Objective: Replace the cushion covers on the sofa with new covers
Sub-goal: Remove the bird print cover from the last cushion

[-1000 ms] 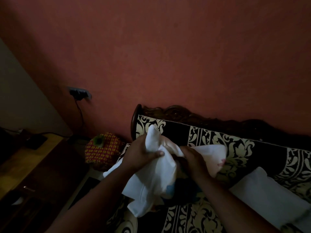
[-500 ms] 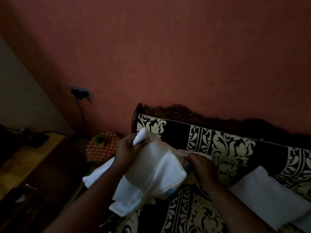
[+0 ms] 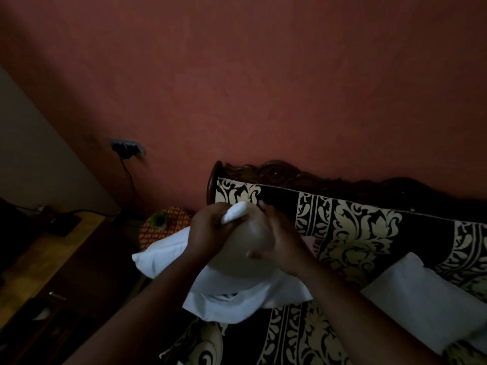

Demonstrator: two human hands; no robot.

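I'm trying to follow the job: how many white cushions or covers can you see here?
2. One white cushion is held in both hands over the sofa; another white cushion lies on the seat at right. Others may be out of view.

cushion (image 3: 245, 248): smooth, taut cloth — pale, matt
cover (image 3: 229, 299): white woven cloth, soft, creased
sofa upholstery (image 3: 350, 233): patterned fabric, black and cream, matt
sofa frame (image 3: 274, 172): carved dark wood, slight sheen
wall (image 3: 263, 88): red plaster — matt, faintly mottled
side table (image 3: 31, 259): wood, smooth top
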